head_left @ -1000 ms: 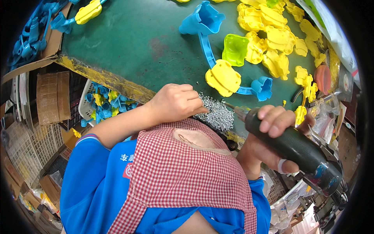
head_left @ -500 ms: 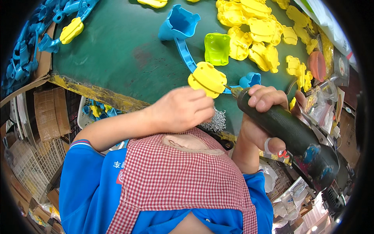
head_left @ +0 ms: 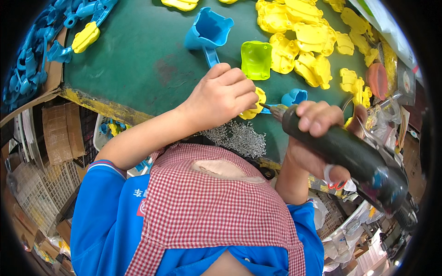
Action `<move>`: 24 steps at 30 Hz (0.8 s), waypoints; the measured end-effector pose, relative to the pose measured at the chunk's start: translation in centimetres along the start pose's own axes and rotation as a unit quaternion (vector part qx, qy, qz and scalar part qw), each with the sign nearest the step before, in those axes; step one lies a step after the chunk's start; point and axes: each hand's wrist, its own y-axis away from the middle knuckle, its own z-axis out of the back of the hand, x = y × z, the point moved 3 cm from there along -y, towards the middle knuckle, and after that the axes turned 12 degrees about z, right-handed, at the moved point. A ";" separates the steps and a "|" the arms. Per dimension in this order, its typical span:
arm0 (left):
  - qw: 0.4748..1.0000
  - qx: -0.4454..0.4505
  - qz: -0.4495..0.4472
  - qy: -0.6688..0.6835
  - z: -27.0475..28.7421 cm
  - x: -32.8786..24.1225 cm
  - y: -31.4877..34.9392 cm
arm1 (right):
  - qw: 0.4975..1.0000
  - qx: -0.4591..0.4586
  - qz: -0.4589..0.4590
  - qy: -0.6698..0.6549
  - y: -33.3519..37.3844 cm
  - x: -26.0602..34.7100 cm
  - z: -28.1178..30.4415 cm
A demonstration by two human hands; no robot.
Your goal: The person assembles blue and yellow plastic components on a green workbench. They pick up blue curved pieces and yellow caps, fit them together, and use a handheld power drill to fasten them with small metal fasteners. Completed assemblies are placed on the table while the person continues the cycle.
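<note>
My right hand (head_left: 317, 133) is wrapped round a black electric screwdriver (head_left: 343, 149), its bit pointing left toward a yellow plastic part (head_left: 258, 102). Over that part lies my left hand (head_left: 225, 94), fingers curled and closed; whatever they hold is hidden. The yellow part joins a blue toy piece with an open cup end (head_left: 209, 28) and a strip that passes beneath my left hand. A smaller blue rounded piece (head_left: 293, 96) sits just right of the yellow part. Below my left hand, a pile of small silver screws (head_left: 239, 138) lies at the table's near edge.
A lime-green shell (head_left: 256, 60) rests beyond my hands on the green table (head_left: 124, 60). Several yellow parts (head_left: 315, 37) are heaped at the far right. Blue pieces (head_left: 27, 60) fill a cardboard box at the left. Red-handled scissors (head_left: 337, 185) show below the screwdriver.
My left hand has moved up and slightly right from beside the screws, now covering much of the yellow part. The screwdriver has shifted slightly right; more of the screw pile shows.
</note>
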 end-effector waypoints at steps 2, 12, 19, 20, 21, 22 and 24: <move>0.998 -0.037 -0.041 -0.007 0.0 -0.5 0.2 | 1.000 0.015 -0.012 -0.010 0.0 0.9 -0.5; 0.999 -0.013 -0.029 0.007 0.6 -1.6 1.5 | 0.999 0.028 0.003 -0.039 1.0 2.0 -0.9; 0.999 0.011 -0.004 -0.044 0.1 -2.0 2.3 | 1.000 -0.004 -0.002 0.013 1.9 2.7 -1.6; 0.999 0.010 -0.004 -0.045 0.1 -1.9 2.5 | 1.000 -0.002 -0.003 0.012 2.0 2.8 -1.6; 0.999 0.012 -0.016 -0.038 0.2 -1.8 2.4 | 1.000 0.002 -0.004 0.001 2.0 2.8 -1.6; 0.999 0.014 -0.028 -0.031 0.3 -1.7 2.0 | 1.000 0.004 -0.006 -0.006 2.0 2.7 -1.6; 0.999 0.018 -0.029 -0.028 0.4 -1.8 1.8 | 1.000 0.007 -0.007 -0.019 2.0 2.5 -1.4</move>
